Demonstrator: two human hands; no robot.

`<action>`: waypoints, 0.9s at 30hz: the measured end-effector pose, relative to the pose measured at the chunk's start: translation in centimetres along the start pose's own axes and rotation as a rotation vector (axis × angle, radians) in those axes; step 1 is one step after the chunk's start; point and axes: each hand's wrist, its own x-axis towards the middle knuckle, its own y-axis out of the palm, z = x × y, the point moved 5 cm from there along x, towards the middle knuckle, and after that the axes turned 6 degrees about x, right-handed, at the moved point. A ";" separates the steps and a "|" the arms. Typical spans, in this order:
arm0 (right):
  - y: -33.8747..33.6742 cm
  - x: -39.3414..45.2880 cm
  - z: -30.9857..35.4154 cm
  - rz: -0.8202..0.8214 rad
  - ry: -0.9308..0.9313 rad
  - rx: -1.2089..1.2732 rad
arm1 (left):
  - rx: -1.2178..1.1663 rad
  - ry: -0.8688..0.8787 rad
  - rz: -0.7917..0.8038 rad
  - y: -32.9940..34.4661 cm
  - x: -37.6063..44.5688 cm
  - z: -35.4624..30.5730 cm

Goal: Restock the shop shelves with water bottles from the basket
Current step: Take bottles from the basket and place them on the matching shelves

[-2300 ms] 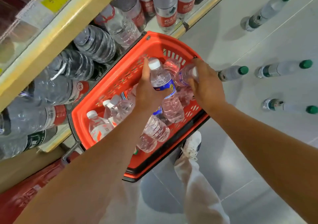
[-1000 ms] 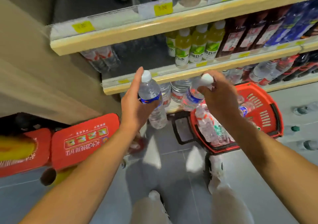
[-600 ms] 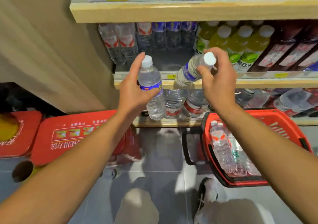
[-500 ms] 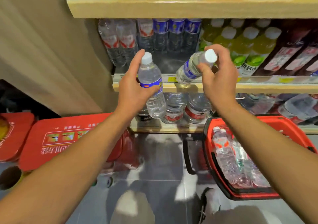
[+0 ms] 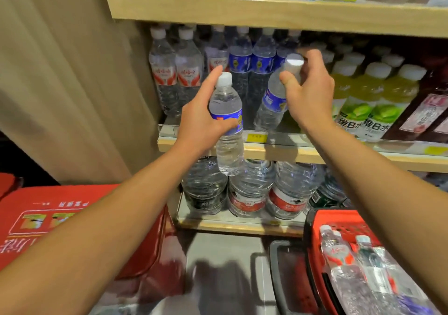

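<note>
Both hands are holding 1 blue-label bottle each: left hand (image 5: 203, 123) is wrapping the body of the left bottle (image 5: 227, 123), upright, just in front of the middle shelf (image 5: 286, 151) edge. Right hand (image 5: 309, 91) is pinching the neck of the right bottle (image 5: 272, 101), tilted, its base now crossing over the shelf lip; 0.5 s ago it was hanging in front. Placement is starting beside the blue-label row (image 5: 252, 62). Basket (image 5: 312, 237) is still holding several bottles, so restocking is far from done.

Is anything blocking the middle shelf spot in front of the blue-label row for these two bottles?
Nothing visible: the gap before the blue-label row is bare; the right hand's bottle is tilted into it.
</note>
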 end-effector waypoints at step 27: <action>9.9 1.7 -5.7 0.262 0.158 -0.331 | 0.052 -0.100 0.090 1.0 2.6 2.7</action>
